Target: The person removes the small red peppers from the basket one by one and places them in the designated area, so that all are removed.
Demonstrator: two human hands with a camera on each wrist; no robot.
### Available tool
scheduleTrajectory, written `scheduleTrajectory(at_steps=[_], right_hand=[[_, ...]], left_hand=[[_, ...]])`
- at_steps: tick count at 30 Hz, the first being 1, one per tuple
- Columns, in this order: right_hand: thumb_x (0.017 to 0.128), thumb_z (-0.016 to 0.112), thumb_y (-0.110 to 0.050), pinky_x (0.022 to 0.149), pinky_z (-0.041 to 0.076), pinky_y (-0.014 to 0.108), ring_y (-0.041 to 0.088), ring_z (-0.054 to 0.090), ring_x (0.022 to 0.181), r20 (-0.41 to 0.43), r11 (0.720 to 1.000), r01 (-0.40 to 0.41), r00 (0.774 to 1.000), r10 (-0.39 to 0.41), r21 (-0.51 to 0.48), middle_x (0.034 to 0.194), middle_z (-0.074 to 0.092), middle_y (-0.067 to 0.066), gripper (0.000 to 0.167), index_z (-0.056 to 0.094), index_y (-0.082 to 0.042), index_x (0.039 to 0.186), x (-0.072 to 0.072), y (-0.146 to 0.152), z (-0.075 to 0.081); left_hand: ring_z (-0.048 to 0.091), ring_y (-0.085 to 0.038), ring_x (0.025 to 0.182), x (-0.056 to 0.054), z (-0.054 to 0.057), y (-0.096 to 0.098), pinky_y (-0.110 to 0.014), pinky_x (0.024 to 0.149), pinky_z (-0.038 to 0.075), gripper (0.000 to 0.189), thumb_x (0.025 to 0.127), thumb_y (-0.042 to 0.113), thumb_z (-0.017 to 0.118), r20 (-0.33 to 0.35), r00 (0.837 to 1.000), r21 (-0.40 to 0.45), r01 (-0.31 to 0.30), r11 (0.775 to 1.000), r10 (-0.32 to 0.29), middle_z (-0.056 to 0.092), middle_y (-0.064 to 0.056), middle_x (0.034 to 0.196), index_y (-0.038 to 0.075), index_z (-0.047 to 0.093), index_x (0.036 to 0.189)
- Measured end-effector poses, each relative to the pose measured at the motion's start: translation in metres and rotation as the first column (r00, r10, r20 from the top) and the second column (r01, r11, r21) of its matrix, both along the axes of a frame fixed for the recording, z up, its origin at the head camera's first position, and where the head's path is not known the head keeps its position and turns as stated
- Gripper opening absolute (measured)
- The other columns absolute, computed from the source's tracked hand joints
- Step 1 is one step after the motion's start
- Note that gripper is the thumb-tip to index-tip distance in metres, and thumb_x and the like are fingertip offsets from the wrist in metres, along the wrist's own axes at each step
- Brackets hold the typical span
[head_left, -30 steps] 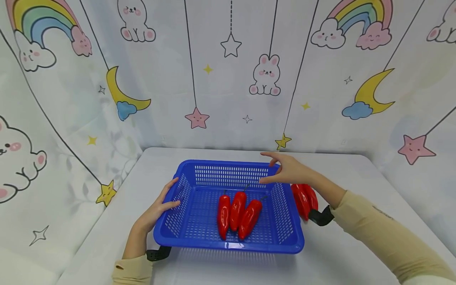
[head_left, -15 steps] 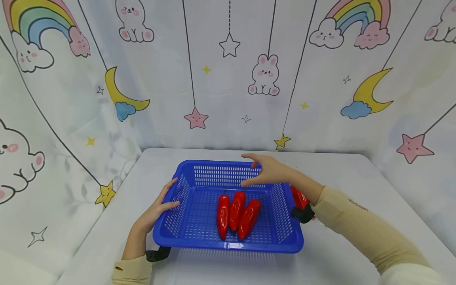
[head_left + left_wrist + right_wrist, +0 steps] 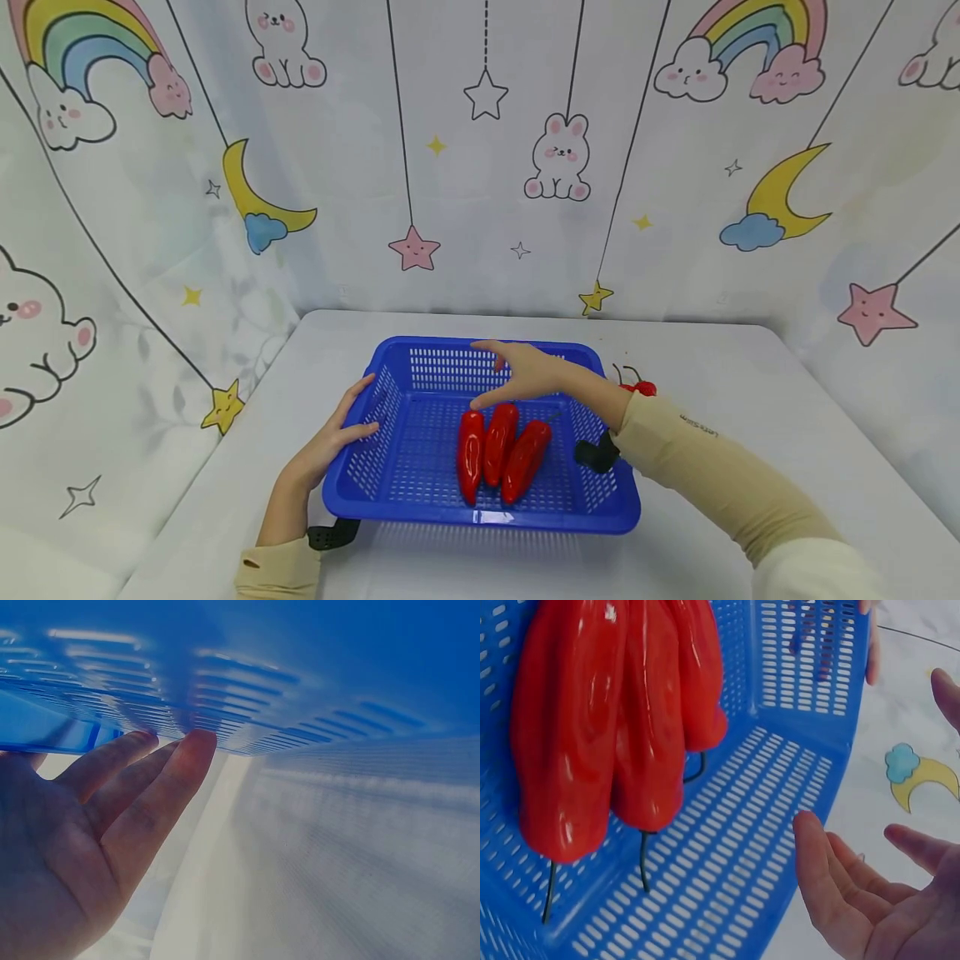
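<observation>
A blue slotted plastic basket (image 3: 405, 512) stands on the white table in the head view. My left hand (image 3: 327, 450) holds its left side, thumb over the rim and fingers against the outer wall. Inside lie three glossy red chili peppers: a left one (image 3: 470, 458), a middle one (image 3: 500, 446) and a right one (image 3: 527, 462), dark stems pointing away from me. Above the basket, near the stem ends, my right hand (image 3: 525, 372) is held with thumb and fingers spread and nothing between them. The right wrist view shows that hand (image 3: 885, 900) beside the basket's rim.
More red chili peppers (image 3: 640, 387) lie on the table right of the basket, mostly hidden behind my right forearm. A wall cloth (image 3: 480, 275) printed with rabbits, stars and moons rises behind the table (image 3: 705, 367).
My right hand has moved left, from the basket's right edge to over its middle, with the forearm now covering most of the peppers outside. The left hand and the basket stay put.
</observation>
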State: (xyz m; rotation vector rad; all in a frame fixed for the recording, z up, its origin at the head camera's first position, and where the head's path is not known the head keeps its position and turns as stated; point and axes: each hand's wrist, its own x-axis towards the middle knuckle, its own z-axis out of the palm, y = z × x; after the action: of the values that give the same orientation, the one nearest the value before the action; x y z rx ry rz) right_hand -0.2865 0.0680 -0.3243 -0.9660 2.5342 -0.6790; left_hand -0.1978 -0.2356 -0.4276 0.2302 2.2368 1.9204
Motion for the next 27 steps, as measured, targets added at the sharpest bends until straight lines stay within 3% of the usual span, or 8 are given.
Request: scheduleTrajectory(at_steps=[9, 18, 27], right_hand=[[0.069, 0.073, -0.049, 0.082, 0.047, 0.04, 0.022, 0.048, 0.111, 0.001, 0.999, -0.007, 1.0, 0.007, 0.037, 0.125, 0.049, 0.009, 0.09, 0.03, -0.022, 0.143, 0.001, -0.017, -0.016], [0.07, 0.072, -0.049, 0.084, 0.046, 0.041, 0.024, 0.047, 0.112, -0.008, 0.995, -0.024, 1.0, 0.025, 0.098, 0.126, 0.048, 0.014, 0.088, 0.031, -0.019, 0.142, 0.004, -0.027, -0.034], [0.069, 0.071, -0.053, 0.091, 0.038, 0.056, 0.035, 0.028, 0.13, 0.025, 0.98, -0.007, 1.0, 0.002, 0.2, 0.142, 0.029, 0.019, 0.09, 0.031, -0.022, 0.143, 0.011, -0.036, -0.047]], left_hand=[[0.028, -0.049, 0.123, 0.0, 0.0, 0.0, -0.049, 0.079, 0.048, 0.07, 0.09, 0.022, 0.049, 0.005, 1.0, -0.004, -0.001, 1.0, 0.001, 0.001, -0.015, 0.149, 0.033, 0.009, 0.145], [0.029, -0.048, 0.122, 0.0, 0.001, 0.0, -0.048, 0.079, 0.047, 0.07, 0.09, 0.021, 0.049, 0.012, 1.0, -0.002, -0.001, 1.0, 0.001, 0.002, -0.016, 0.149, 0.032, 0.008, 0.146], [0.024, -0.049, 0.125, 0.0, 0.002, 0.001, -0.051, 0.082, 0.046, 0.07, 0.089, 0.021, 0.049, 0.001, 1.0, -0.015, -0.008, 1.0, 0.008, 0.0, -0.015, 0.15, 0.032, 0.009, 0.146]])
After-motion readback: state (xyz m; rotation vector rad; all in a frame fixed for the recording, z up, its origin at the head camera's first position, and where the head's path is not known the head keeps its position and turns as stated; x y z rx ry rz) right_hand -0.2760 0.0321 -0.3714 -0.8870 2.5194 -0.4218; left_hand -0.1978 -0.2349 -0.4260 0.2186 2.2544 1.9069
